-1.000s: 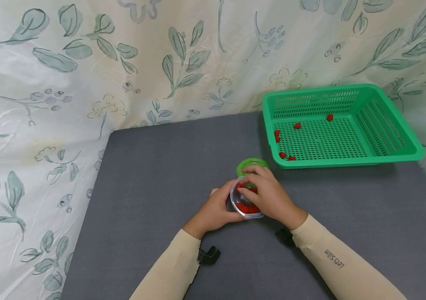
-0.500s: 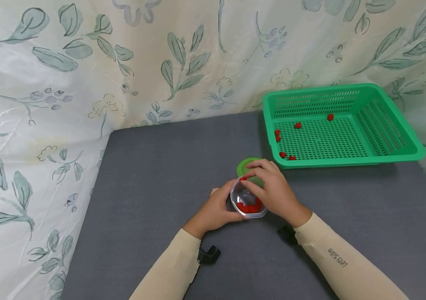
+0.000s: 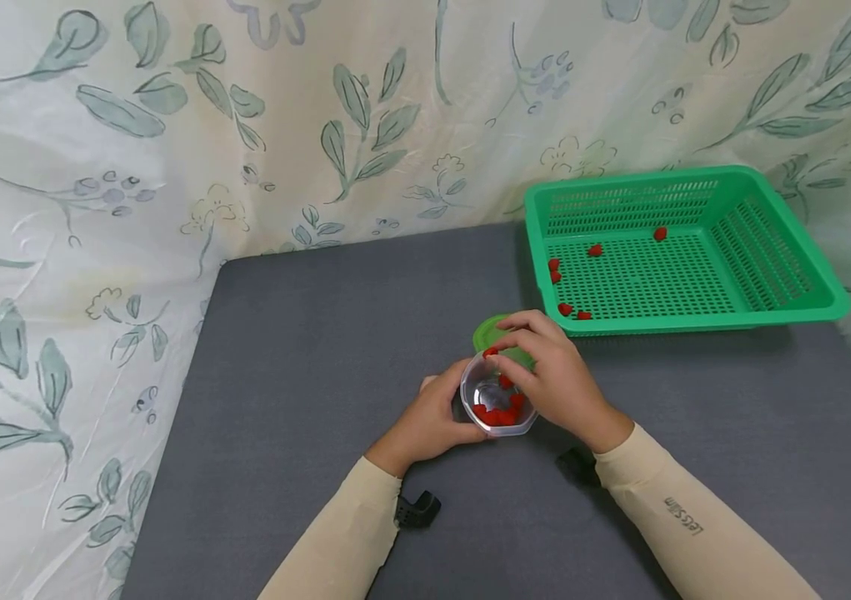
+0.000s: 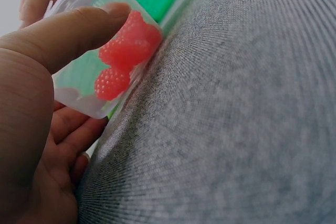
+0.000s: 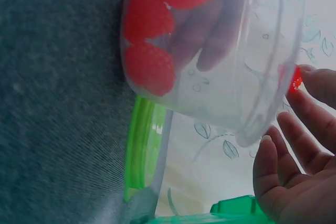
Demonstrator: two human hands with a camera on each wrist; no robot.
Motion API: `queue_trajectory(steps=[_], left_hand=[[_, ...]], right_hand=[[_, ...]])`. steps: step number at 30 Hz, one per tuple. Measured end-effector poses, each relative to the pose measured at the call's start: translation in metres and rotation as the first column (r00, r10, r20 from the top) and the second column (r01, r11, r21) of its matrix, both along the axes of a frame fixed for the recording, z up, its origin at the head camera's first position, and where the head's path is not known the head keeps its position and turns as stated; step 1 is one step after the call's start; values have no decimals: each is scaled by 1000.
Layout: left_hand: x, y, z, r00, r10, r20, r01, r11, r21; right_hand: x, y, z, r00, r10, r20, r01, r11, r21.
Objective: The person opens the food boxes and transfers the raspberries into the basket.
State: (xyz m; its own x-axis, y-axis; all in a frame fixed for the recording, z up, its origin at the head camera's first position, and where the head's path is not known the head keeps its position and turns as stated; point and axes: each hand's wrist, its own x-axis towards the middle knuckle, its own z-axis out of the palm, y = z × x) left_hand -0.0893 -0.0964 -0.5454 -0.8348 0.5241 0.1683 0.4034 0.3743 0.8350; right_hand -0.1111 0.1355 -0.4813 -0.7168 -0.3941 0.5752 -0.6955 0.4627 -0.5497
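Red, bumpy berry (image 5: 296, 80) slightly farther right, between right-hand fingers (image 5: 321, 83)

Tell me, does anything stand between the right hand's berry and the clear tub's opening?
Nothing visible does: the right hand pinches the berry at the rim of the clear tub; the green lid lies beyond.

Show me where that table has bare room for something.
Gray tabletop lies bare left of the left hand and right of the right hand, in front of the green basket. It's crowded around the plastic cup and lid.
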Motion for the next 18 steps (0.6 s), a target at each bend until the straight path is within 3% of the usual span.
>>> queue_trajectory(steps=[18], left_hand=[[-1, 0, -2, 1000, -3, 0, 3, 1000, 15]], right_hand=[[-2, 17, 18, 998, -62, -20, 61, 997, -54]])
